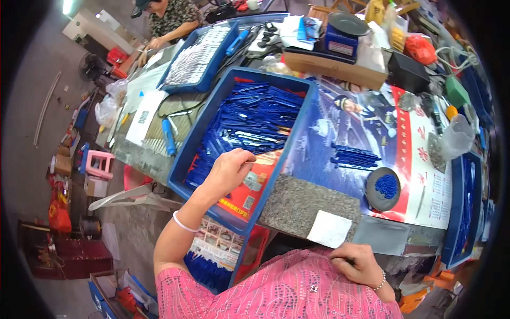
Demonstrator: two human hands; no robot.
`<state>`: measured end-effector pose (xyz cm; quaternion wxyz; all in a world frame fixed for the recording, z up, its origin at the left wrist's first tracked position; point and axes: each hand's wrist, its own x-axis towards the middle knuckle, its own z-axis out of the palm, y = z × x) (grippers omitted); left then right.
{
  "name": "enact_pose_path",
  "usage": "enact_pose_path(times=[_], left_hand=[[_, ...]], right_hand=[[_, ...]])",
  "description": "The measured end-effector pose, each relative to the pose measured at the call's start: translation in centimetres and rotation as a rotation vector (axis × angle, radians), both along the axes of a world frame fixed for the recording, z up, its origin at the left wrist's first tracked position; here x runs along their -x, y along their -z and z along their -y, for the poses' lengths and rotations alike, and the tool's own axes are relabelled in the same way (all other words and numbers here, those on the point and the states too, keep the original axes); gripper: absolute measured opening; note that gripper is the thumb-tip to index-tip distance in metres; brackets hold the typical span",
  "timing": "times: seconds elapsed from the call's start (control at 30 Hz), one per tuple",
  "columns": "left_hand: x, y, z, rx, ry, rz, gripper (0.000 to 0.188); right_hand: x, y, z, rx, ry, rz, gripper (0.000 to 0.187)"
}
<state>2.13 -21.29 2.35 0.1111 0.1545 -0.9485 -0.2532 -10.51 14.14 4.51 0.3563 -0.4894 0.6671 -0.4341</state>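
My left hand [229, 171] is over the near part of a blue tray [245, 222], fingers curled together. Whatever its fingertips may pinch is too small to make out. Beyond it a heap of slim, glossy blue plastic sticks [249, 109] fills the tray's far part. Close to my body, by a white paper square [329, 228], my right hand [357, 261] is closed with bent fingers; their inner side is hidden. A small stack of blue sticks [355, 157] lies on the poster-covered table, beside a dark round dish [376, 203] of tiny blue pieces [386, 186].
A second blue tray [183, 80] holds rows of white pieces at the far left. At the right edge stands another blue tray [456, 228]. Boxes [340, 42] and bags crowd the back. A person [172, 24] works across the table. A grey stone slab [308, 199] lies near me.
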Motion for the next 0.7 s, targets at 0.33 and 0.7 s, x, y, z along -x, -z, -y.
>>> enact_pose_path(times=[0.33, 0.7], left_hand=[[17.4, 1.1, -8.8, 0.223, 0.395, -0.087, 0.013], [23.4, 7.0, -9.7, 0.357, 0.534, 0.212, 0.012]], right_hand=[[-0.4, -0.5, -0.6, 0.057, -0.111, -0.024, 0.013], [0.8, 0.6, -4.6, 0.018, 0.054, 0.023, 0.017]])
